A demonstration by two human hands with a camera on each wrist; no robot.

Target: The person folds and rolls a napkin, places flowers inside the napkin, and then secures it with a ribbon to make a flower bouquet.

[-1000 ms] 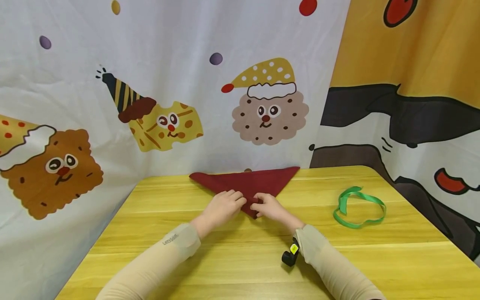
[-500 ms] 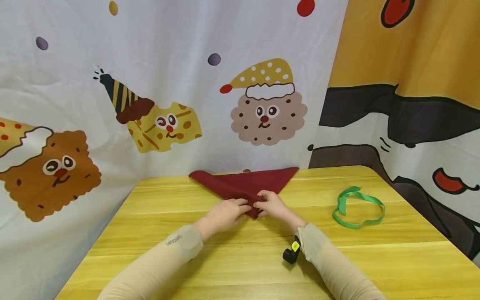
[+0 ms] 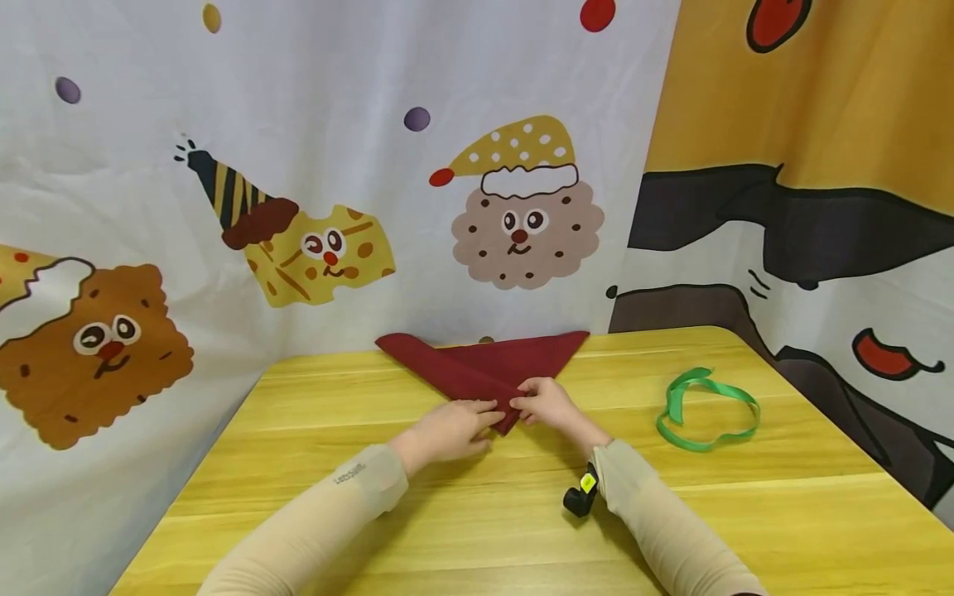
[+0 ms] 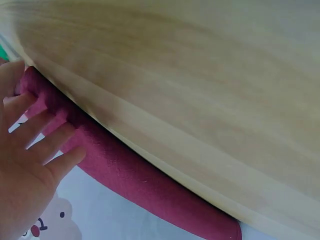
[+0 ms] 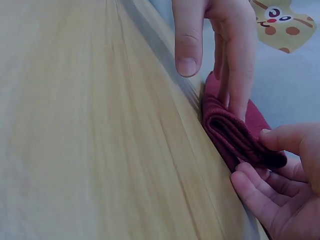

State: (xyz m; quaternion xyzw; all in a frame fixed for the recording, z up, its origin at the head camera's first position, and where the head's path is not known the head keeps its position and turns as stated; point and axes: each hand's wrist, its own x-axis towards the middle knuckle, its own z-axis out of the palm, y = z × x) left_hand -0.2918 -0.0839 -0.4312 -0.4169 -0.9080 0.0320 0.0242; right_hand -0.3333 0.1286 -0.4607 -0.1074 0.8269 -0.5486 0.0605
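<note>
A dark red cloth (image 3: 469, 368), folded into a triangle with its left side turned over toward the middle, lies at the far side of the table with its tip toward me. On the near left edge, my left hand (image 3: 447, 430) presses the cloth with extended fingers. In the left wrist view these fingers (image 4: 47, 140) are spread along the cloth (image 4: 145, 175). My right hand (image 3: 550, 407) pinches the fold near the tip. Seen from the right wrist, thumb and fingers of the right hand (image 5: 300, 190) hold the layered end of the cloth (image 5: 235, 135).
A green ribbon (image 3: 674, 406) lies in a loose loop on the wooden table (image 3: 477, 530), to the right of the cloth. Behind the table's far edge hangs a curtain (image 3: 335, 108) printed with cartoon foods. A small black camera (image 3: 580, 497) sits at my right wrist.
The cloth's left side has been turned over toward the right. My left hand has slid slightly nearer and flattened on it, while the right hand now pinches the fold. The ribbon stays put.
</note>
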